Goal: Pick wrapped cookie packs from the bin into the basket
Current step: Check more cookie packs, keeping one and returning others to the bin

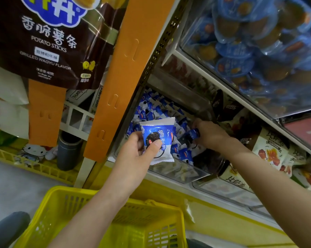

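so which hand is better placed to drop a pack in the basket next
Likely the left hand: it holds a cookie pack clear of the bin, nearer the basket. The right hand grips a second pack inside the bin.

Bears, along the white-edged store shelf [228, 199], a clear plastic bin [178, 171] heaped with blue-and-white wrapped cookie packs [156, 108], snack bags [271, 151] just beside.

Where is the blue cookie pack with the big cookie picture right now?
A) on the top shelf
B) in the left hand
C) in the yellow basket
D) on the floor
B: the left hand pinches the cookie pack in front of the bin, not in the yellow basket; the right hand grips a second pack in the bin.
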A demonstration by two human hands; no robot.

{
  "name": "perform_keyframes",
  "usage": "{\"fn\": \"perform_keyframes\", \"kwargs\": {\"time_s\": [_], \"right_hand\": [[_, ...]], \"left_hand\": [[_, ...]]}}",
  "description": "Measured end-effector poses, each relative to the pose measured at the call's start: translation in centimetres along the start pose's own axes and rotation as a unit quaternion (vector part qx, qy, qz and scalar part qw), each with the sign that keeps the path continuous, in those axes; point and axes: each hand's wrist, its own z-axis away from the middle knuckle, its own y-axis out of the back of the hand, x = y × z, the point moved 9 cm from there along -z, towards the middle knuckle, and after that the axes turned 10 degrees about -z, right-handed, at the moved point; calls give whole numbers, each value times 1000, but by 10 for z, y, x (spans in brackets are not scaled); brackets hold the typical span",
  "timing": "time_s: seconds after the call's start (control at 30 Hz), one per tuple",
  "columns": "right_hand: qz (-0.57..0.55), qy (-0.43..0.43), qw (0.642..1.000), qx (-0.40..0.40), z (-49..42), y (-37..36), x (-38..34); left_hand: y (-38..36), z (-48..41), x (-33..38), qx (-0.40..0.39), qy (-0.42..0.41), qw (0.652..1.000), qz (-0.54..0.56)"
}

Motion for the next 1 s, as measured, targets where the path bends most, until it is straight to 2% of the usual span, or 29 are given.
{"fn": "perform_keyframes", "kwargs": {"time_s": [0.1,0.17,0.2,0.3,0.4,0.6,0.73,0.8,0.9,1.0], "right_hand": [[-62,35,990,123,29,31,-3],[-181,58,965,180,51,49,-7],[-251,62,949,182,61,52,-9],[-415,105,898,98,84,46,-30],[-487,134,863,3,105,33,-52],[-566,136,812,-41,121,21,-67],[-616,154,767,-86,130,17,-75],[-608,154,774,-88,133,17,-76],[-507,177,843,-35,131,18,-75],[-513,169,841,-30,126,14,-72]], "left_hand": [[-3,2,-5,-2,17,1000,4],[-7,5,-7,-14,24,1000,6],[-9,6,-7,-21,29,999,18],[-16,10,-5,-45,30,997,50],[-18,12,-3,-44,23,996,74],[-25,16,-6,-96,38,987,126],[-25,16,-6,-103,29,990,92],[-24,15,-6,-100,22,994,44],[-24,14,-6,-92,5,996,-19],[-24,14,-11,-83,17,996,-25]]}}
